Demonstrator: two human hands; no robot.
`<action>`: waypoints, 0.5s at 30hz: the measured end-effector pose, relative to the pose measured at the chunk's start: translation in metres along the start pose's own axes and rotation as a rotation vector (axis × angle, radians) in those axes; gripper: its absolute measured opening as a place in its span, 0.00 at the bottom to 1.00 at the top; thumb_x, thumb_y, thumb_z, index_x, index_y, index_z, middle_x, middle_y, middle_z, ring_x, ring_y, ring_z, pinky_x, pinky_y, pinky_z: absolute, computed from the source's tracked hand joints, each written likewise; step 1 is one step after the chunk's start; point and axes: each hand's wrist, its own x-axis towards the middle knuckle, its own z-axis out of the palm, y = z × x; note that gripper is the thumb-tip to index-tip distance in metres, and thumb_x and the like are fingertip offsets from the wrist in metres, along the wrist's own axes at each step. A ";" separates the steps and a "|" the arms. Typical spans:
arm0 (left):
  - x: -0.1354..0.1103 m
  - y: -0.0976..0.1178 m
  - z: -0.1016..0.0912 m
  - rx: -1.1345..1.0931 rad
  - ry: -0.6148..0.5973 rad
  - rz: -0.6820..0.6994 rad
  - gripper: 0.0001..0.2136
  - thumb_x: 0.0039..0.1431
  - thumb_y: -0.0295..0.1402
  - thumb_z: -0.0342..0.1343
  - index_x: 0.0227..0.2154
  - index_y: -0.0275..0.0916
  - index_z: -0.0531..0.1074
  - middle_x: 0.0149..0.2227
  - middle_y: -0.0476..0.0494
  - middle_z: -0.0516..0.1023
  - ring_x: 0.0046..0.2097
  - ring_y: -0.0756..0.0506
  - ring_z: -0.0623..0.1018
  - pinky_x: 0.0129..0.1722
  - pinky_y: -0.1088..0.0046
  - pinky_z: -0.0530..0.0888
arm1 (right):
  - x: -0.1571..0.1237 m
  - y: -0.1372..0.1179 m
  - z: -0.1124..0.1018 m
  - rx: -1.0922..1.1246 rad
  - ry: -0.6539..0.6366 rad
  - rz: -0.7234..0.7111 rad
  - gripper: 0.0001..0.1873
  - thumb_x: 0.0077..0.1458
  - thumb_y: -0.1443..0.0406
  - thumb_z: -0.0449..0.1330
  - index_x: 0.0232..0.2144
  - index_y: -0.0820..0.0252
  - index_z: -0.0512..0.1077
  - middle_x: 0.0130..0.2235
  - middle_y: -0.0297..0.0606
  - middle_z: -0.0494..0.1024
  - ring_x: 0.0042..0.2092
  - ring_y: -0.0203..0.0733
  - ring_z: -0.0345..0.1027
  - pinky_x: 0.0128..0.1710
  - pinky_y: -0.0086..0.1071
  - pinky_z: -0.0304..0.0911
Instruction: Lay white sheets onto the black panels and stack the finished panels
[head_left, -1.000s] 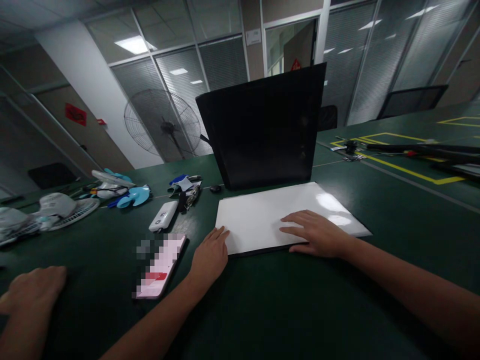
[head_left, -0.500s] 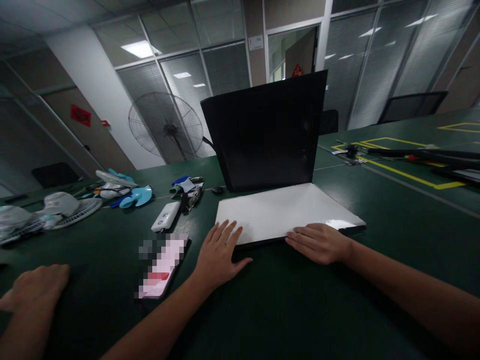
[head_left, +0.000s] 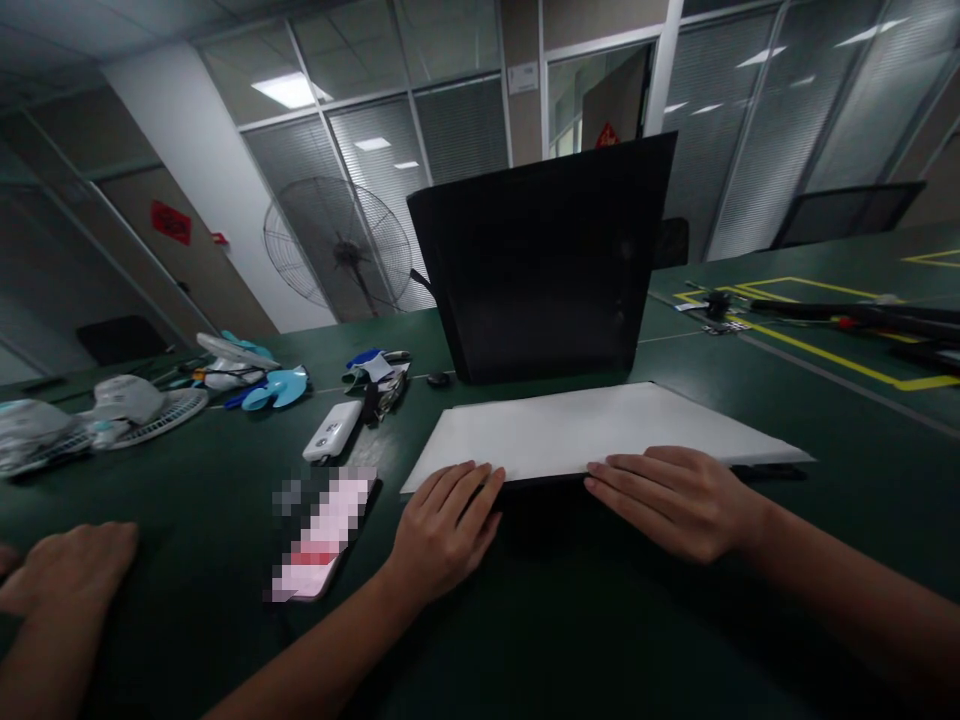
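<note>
A flat white panel (head_left: pixel 570 435) with a dark front edge lies before me, its near edge raised a little. My left hand (head_left: pixel 446 525) grips its near left edge, fingers on top and thumb below. Closed along the near edge, right of the middle, is my right hand (head_left: pixel 679 500); its thumb is hidden. Under the panel's right corner a black strip (head_left: pixel 772 472) shows. Just behind stands an upright black panel (head_left: pixel 551 270), leaning slightly back. Whether the two panels are joined cannot be seen.
A pink-screened phone (head_left: pixel 330 535), a white device (head_left: pixel 332 432) and keys (head_left: pixel 391 390) lie left on the green table (head_left: pixel 525 640). Farther left are fan parts (head_left: pixel 277 388). Another person's closed hand (head_left: pixel 71 570) rests at far left. Black rods (head_left: pixel 862 312) lie at right.
The white panel's near edge has risen off the black part below. My left hand's thumb has gone under the edge, and my right hand has shifted slightly right.
</note>
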 end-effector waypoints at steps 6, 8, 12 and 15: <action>0.004 -0.003 -0.012 -0.024 0.234 0.043 0.14 0.61 0.21 0.62 0.49 0.39 0.77 0.41 0.43 0.80 0.44 0.45 0.81 0.45 0.64 0.79 | 0.021 -0.014 -0.042 0.048 -0.102 0.070 0.17 0.65 0.70 0.49 0.44 0.67 0.77 0.42 0.48 0.82 0.38 0.43 0.75 0.28 0.36 0.71; 0.005 0.001 -0.016 -0.065 0.251 0.083 0.13 0.61 0.21 0.63 0.47 0.39 0.78 0.36 0.48 0.79 0.40 0.47 0.81 0.45 0.64 0.79 | 0.026 -0.026 -0.057 0.030 -0.147 0.051 0.20 0.65 0.67 0.46 0.40 0.64 0.78 0.39 0.48 0.82 0.34 0.43 0.74 0.25 0.37 0.70; 0.013 0.018 -0.025 -0.138 0.249 0.129 0.12 0.59 0.21 0.65 0.46 0.38 0.79 0.35 0.49 0.82 0.41 0.48 0.82 0.53 0.60 0.77 | 0.017 -0.058 -0.079 -0.094 -0.227 0.080 0.23 0.60 0.70 0.42 0.38 0.56 0.77 0.37 0.45 0.82 0.33 0.47 0.74 0.22 0.41 0.66; 0.027 0.034 -0.030 -0.205 0.207 0.163 0.09 0.61 0.23 0.65 0.44 0.37 0.80 0.35 0.50 0.83 0.42 0.48 0.83 0.58 0.57 0.76 | -0.003 -0.082 -0.085 -0.210 -0.247 0.165 0.21 0.56 0.71 0.44 0.37 0.52 0.75 0.35 0.42 0.81 0.32 0.49 0.73 0.22 0.42 0.64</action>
